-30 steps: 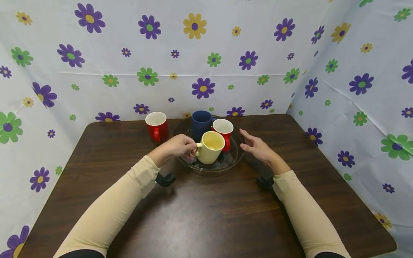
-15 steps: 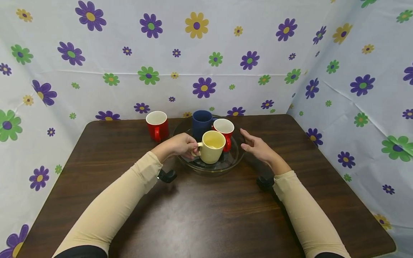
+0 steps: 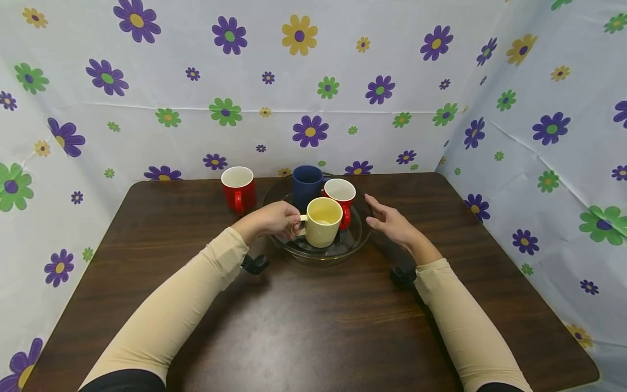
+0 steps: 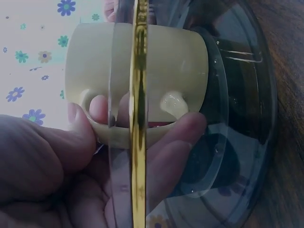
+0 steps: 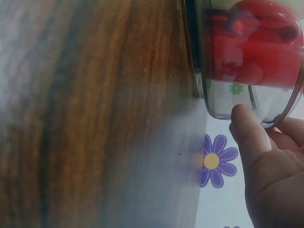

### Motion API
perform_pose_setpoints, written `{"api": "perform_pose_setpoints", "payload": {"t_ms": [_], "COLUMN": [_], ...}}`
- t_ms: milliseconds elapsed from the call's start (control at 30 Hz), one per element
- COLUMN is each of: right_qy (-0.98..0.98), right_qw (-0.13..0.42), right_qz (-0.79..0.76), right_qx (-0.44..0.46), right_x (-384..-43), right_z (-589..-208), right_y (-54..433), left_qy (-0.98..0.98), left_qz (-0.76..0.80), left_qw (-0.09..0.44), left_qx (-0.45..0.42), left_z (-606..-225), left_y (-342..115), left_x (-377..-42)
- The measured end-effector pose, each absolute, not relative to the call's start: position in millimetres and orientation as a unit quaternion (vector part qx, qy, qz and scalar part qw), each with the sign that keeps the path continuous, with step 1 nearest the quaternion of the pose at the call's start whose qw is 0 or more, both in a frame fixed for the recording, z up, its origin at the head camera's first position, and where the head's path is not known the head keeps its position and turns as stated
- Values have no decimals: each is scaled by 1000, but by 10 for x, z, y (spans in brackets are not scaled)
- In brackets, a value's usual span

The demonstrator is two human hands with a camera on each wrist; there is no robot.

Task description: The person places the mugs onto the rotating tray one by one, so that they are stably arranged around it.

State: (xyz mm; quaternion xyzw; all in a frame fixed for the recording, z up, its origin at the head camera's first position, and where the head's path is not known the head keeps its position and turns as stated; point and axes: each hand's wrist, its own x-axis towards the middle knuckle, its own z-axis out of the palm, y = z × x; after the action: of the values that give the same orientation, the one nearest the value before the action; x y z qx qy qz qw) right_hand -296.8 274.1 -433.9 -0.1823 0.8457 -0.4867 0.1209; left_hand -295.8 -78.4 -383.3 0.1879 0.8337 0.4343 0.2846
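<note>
Yellow mug (image 3: 323, 226) is crowding its neighbours inside the glass bowl (image 3: 324, 255)!
Left hand (image 3: 280, 219) is pinching the handle (image 3: 303, 218), right hand (image 3: 393, 225) is resting spread beside the bowl — that one-sided hold could be letting it swing, clipping the red mug (image 3: 346, 209) behind.

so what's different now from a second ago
The yellow mug has shifted slightly to the right, together with the left hand pinching its handle. Nothing was newly grasped or let go. The right hand stays by the rim of the glass bowl; the blue mug and both red mugs look unmoved.
</note>
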Motion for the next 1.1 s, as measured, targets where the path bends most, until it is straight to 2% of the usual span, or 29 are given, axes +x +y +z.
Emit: {"api": "perform_pose_setpoints", "payload": {"t_ms": [133,233,467,667,800,933,1100], "right_qy": [848,849,850,862,870,872,868], "right_qw": [121,119,118,118,116,118,128], "right_qz": [-484,-483,-481,-461,-449,-450,-454], "right_qx": [-180,-179,-178,-175,-164,-154,-155], "right_x": [-2960,-2953,-2952,-2994,-3004,-2994,-2976], "right_z": [-4333,-4329,-4353,-4285,-4240,-4259,-4331], "right_y": [2749,2768,2783,2750,2750,2765,2751], "left_qy": [835,853,902,916,944,957,935], "left_qz": [428,395,312,319,278,270,322], "left_qw": [286,264,150,84,45,62,142], "left_qx": [193,216,259,228,174,91,42], "left_z": [-3818,-3795,-3728,-3524,-3387,-3378,-3574], "left_y": [-791,-795,-948,-1283,-1516,-1784,-2085], "left_x": [-2958,-2964,-2989,-3006,-3034,-3078,-3138]}}
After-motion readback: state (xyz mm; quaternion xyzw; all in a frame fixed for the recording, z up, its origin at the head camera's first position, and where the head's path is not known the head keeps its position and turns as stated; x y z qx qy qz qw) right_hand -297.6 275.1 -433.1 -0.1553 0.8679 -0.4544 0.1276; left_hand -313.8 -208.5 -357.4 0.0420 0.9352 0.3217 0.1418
